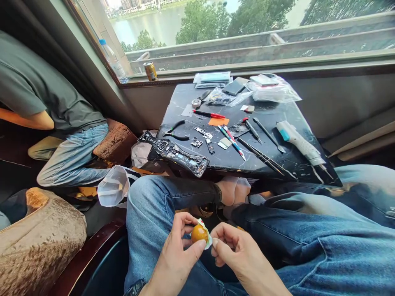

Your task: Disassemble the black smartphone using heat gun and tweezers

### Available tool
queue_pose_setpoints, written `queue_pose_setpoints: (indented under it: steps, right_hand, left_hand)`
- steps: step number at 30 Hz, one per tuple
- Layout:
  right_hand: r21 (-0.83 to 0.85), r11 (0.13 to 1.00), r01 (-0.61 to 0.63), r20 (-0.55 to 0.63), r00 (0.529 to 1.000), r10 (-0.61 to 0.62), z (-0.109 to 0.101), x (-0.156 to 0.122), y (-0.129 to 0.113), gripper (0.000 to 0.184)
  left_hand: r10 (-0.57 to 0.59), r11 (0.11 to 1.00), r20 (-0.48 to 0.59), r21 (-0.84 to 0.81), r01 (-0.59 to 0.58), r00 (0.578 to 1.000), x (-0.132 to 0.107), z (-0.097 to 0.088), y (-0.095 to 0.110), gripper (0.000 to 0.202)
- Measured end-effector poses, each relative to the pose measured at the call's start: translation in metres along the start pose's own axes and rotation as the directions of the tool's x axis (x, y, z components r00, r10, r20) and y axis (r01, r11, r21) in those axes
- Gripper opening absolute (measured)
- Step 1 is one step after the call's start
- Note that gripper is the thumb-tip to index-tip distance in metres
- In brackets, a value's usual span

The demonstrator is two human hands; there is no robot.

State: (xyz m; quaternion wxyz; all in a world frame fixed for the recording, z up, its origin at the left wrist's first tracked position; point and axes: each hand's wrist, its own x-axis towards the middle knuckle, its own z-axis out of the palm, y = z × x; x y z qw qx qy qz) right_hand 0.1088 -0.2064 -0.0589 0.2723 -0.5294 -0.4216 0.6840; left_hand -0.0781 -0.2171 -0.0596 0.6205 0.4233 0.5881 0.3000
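Note:
Above my lap, my left hand (182,250) is closed around a glossy amber-brown marinated egg (199,233). A torn pale wrapper (208,240) with a bit of red print covers its right side. The fingers of my right hand (231,250) are pinched together at the wrapper's right edge. Beyond my hands, an opened phone with bare inner parts (185,158) lies at the near left of the black table (197,119). Small phone parts (203,132) lie behind it.
Pliers (176,132), a screwdriver (252,130), tweezers (262,155) and a white electric tool (300,144) lie on the table. Plastic bags (271,88) sit at its back. A can (150,71) stands on the window ledge. Another person (46,102) sits at left.

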Motion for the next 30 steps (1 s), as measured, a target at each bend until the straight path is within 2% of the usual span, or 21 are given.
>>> queue_pose_setpoints:
  steps: [5, 7, 10, 14, 22, 30]
  right_hand:
    - [0.04, 0.997, -0.067, 0.03, 0.997, 0.066, 0.016, -0.008, -0.005, 0.02]
    - [0.03, 0.995, -0.091, 0.049, 0.995, 0.089, 0.023, -0.011, -0.001, 0.019]
    - [-0.013, 0.995, -0.103, 0.064, 0.993, 0.103, 0.034, -0.014, 0.005, 0.018]
    - [-0.089, 0.994, -0.069, 0.064, 0.995, 0.075, 0.046, -0.015, 0.004, 0.017]
    - [-0.23, 0.973, 0.018, 0.05, 0.999, -0.007, 0.051, -0.012, 0.001, 0.011]
    - [-0.258, 0.966, 0.01, 0.067, 0.998, 0.008, 0.053, -0.008, 0.008, 0.01]
  left_hand:
    - [0.126, 0.957, 0.041, 0.258, -0.132, 0.991, -0.02, -0.007, 0.008, 0.006]
    - [0.129, 0.928, 0.058, 0.345, -0.141, 0.99, -0.028, -0.012, 0.012, 0.009]
    - [0.072, 0.92, 0.077, 0.38, -0.096, 0.994, -0.041, -0.019, 0.016, 0.013]
    - [0.026, 0.894, 0.028, 0.447, -0.036, 0.999, -0.053, -0.023, 0.015, 0.011]
    - [0.081, 0.859, 0.016, 0.507, -0.077, 0.997, -0.048, -0.024, 0.014, 0.015]
    - [0.108, 0.752, 0.088, 0.644, -0.14, 0.99, -0.048, -0.024, 0.016, 0.017]
